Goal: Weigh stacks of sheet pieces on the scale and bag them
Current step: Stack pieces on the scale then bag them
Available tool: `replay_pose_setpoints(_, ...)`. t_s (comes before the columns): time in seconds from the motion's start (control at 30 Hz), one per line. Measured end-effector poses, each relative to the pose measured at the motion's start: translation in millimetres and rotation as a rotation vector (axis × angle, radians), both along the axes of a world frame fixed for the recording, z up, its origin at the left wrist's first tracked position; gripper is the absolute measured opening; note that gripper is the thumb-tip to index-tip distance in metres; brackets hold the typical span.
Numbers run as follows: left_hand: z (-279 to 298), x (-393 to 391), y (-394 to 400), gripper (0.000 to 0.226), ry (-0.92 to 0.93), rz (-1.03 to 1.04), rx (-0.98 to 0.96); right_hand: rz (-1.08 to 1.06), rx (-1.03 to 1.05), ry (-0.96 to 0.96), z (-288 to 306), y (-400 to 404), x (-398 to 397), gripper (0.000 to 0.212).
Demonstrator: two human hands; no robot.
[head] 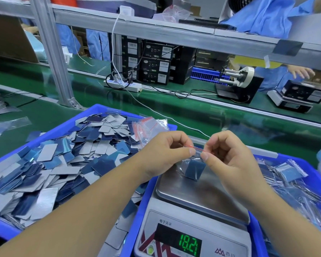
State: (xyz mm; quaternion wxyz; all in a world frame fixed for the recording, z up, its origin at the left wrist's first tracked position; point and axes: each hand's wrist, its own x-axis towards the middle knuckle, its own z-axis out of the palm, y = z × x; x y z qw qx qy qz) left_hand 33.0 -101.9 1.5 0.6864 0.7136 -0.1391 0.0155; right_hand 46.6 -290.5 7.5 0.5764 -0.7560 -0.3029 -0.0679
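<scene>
Scale [193,225] right under the lens, green display reading 18.21, steel pan bare toward the camera. Above the pan's far edge, both hands meet over a small clear bag [192,166]. Left hand [163,151] pinches the bag's red-lined top edge between thumb and forefinger; right hand [228,154] pinches that same edge from the other side, thumbs almost touching. Inside the bag sits a blue stack [195,169] of sheet pieces, hanging below the fingers, its lower corner just at the pan; whether it rests there I cannot tell. The bag's mouth runs left to right between the hands, the stack's long side dropping down from it, tilted a little.

To the left, a blue bin [0,229] heaped with loose blue and grey pieces [63,164], scattered every way, and a bundle of empty bags [148,127] at its far corner. To the right, another blue bin [311,173] holding filled bags [289,171]. The left forearm crosses over the loose pile; the right forearm hides part of the right bin.

Behind, the green worktop, a white power strip [124,85], black boxes [156,65] and a second scale [291,101].
</scene>
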Motion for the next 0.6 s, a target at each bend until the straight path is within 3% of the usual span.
replay_pose_setpoints(0.6,-3.6,0.6,-2.8,0.004,-0.055,0.018,0.028,-0.039,-0.037,-0.043,-1.5,-2.0,-0.5,0.011)
